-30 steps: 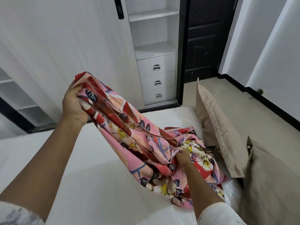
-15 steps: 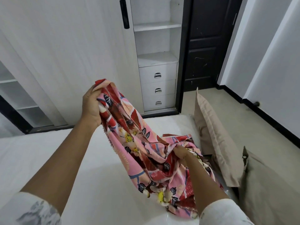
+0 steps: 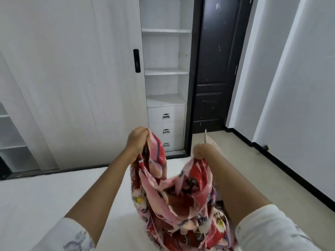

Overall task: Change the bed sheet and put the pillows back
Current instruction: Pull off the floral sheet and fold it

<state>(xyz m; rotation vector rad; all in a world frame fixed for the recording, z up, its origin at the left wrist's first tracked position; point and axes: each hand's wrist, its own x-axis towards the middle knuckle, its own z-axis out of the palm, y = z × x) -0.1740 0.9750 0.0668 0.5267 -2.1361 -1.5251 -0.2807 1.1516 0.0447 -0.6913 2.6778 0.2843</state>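
A pink and red floral bed sheet (image 3: 177,198) hangs bunched between both my hands above the bare white mattress (image 3: 54,196). My left hand (image 3: 137,137) grips one edge of it, raised in front of the drawers. My right hand (image 3: 200,151) grips another edge a little lower and to the right. The sheet sags in a loop between them and piles down to the mattress. Only the tip of a beige pillow (image 3: 208,140) shows behind my right hand; the other pillow is hidden by my right arm.
A white wardrobe (image 3: 72,87) with a sliding door stands beyond the bed, with open shelves and three drawers (image 3: 165,130). A dark door (image 3: 215,69) is to its right. Beige floor (image 3: 253,174) runs along the bed's right side beside a white wall.
Both hands have lifted and come closer together, pulling the sheet up off the mattress. My right hand rose from the pile. The view tilted up, and the pillows dropped behind my right arm.
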